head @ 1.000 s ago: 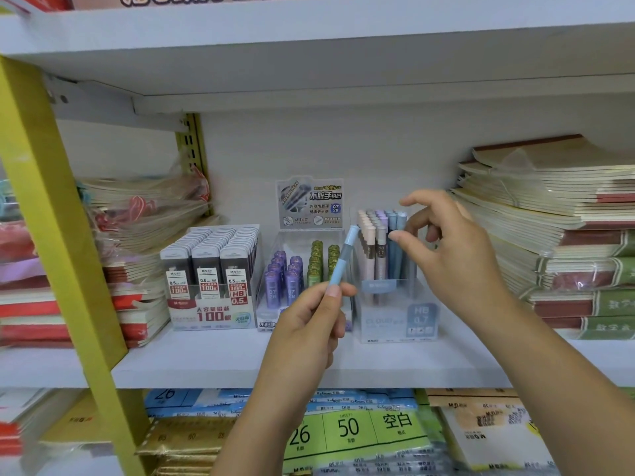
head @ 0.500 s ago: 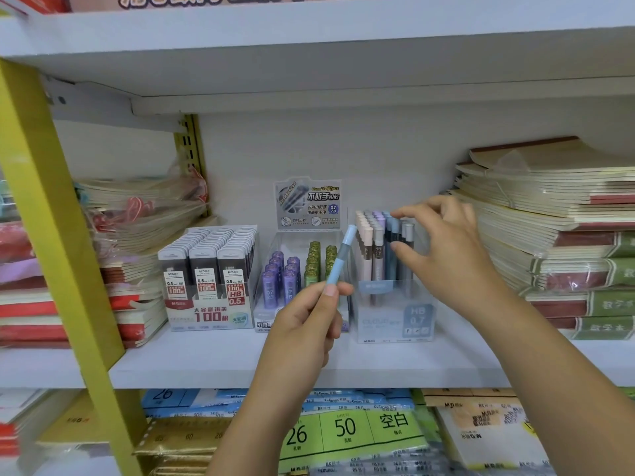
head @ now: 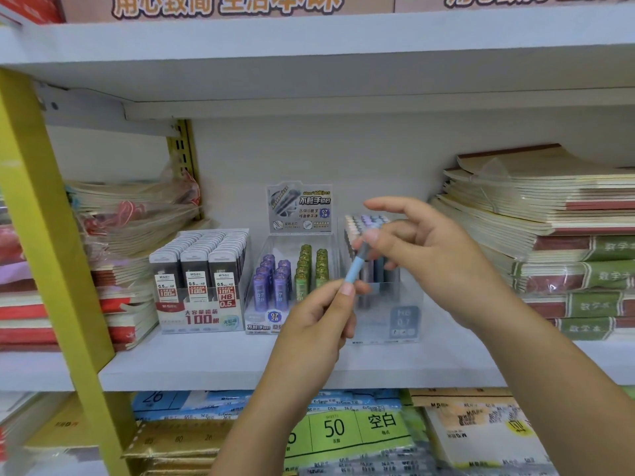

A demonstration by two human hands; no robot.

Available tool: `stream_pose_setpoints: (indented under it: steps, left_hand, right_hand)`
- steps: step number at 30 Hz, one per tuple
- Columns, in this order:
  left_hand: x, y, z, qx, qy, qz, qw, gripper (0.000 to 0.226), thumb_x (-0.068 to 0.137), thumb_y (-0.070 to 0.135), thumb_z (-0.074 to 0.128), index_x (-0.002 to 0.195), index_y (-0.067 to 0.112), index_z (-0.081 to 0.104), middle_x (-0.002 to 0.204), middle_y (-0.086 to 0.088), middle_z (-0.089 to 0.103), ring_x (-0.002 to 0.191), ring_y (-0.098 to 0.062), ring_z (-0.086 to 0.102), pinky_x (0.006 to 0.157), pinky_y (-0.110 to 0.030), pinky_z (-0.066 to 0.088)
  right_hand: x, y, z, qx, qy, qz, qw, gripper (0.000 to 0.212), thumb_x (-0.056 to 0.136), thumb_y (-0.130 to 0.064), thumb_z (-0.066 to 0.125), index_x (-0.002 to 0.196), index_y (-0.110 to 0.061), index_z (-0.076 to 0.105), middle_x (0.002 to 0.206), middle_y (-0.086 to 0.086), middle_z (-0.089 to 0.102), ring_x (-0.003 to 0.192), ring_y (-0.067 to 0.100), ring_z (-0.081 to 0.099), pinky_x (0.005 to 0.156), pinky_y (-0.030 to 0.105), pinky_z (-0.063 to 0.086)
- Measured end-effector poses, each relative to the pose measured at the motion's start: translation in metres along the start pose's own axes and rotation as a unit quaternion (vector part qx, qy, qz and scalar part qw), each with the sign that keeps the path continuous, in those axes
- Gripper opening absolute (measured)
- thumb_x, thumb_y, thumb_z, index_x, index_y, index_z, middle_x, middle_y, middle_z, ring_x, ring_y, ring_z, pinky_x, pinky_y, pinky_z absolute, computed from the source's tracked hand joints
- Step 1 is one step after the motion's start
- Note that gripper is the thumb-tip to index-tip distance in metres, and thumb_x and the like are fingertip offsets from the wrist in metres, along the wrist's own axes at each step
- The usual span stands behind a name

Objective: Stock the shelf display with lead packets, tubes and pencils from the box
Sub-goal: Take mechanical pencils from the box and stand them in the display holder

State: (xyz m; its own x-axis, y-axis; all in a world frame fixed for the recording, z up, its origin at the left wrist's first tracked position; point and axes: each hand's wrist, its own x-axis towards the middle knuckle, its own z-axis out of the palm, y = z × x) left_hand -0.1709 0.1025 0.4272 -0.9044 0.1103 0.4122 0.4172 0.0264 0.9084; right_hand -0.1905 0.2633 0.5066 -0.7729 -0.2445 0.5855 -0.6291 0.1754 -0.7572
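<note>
Shelf (head: 206,362) shows "HB 0.5" leads (head: 199,280); left hand (head: 316,324), right hand (head: 439,262) fingers pinch blue tube (head: 354,273).

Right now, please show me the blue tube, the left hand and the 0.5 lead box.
blue tube (head: 355,269): head view, on the middle of its blue barrel.
left hand (head: 316,324): head view, on the back of the hand.
0.5 lead box (head: 202,317): head view, on its printed front panel.

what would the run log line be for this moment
left hand: grips blue tube at lower end | right hand: pinches its upper end | tube: tilted, in front of clear display box, not yet slotted
</note>
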Motion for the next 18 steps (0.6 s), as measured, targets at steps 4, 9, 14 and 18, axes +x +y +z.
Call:
stream_pose_setpoints:
  steps: [4, 9, 14, 18]
  left_hand:
    - [0.0, -0.001, 0.008, 0.013, -0.003, 0.0, 1.0, 0.026, 0.1, 0.046, 0.045, 0.102, 0.042, 0.071, 0.063, 0.011, 0.049, 0.05, -0.003, 0.038, 0.049, -0.014, 0.032]
    - [0.002, 0.001, 0.008, 0.021, 0.018, 0.015, 0.999, 0.027, 0.096, 0.053, 0.044, 0.096, 0.043, 0.069, 0.066, 0.011, 0.05, 0.054, -0.003, 0.041, 0.052, -0.017, 0.034]
    - [0.003, -0.005, 0.008, 0.167, 0.153, 0.128, 0.966, 0.015, 0.094, 0.041, 0.059, 0.106, 0.047, 0.067, 0.086, 0.019, 0.055, 0.079, -0.003, 0.054, 0.066, -0.017, 0.049]
    - [0.004, -0.01, 0.003, 0.37, 0.183, 0.209, 0.887, 0.046, 0.092, 0.029, 0.066, 0.137, 0.026, 0.057, 0.127, 0.019, 0.051, 0.119, 0.0, 0.043, 0.101, -0.001, 0.024]
  right_hand:
    - [-0.002, -0.004, 0.0, 0.036, -0.014, 0.016, 0.999, 0.025, 0.091, -0.011, 0.062, 0.114, -0.02, 0.059, 0.088, 0.003, 0.076, 0.075, 0.019, 0.068, 0.062, 0.021, 0.054]
    - [-0.003, -0.006, -0.001, 0.091, -0.056, 0.019, 0.994, 0.03, 0.087, -0.001, 0.063, 0.112, -0.015, 0.055, 0.091, 0.01, 0.075, 0.076, 0.027, 0.07, 0.067, 0.025, 0.057]
    - [0.0, -0.007, -0.008, 0.085, 0.107, -0.089, 0.987, 0.028, 0.09, -0.002, 0.062, 0.106, -0.024, 0.055, 0.088, 0.006, 0.074, 0.085, 0.021, 0.071, 0.064, 0.024, 0.056]
    - [0.0, -0.004, -0.024, -0.054, 0.204, -0.186, 0.96, 0.035, 0.092, -0.009, 0.058, 0.109, -0.038, 0.049, 0.097, 0.002, 0.066, 0.094, 0.014, 0.066, 0.076, 0.029, 0.057]
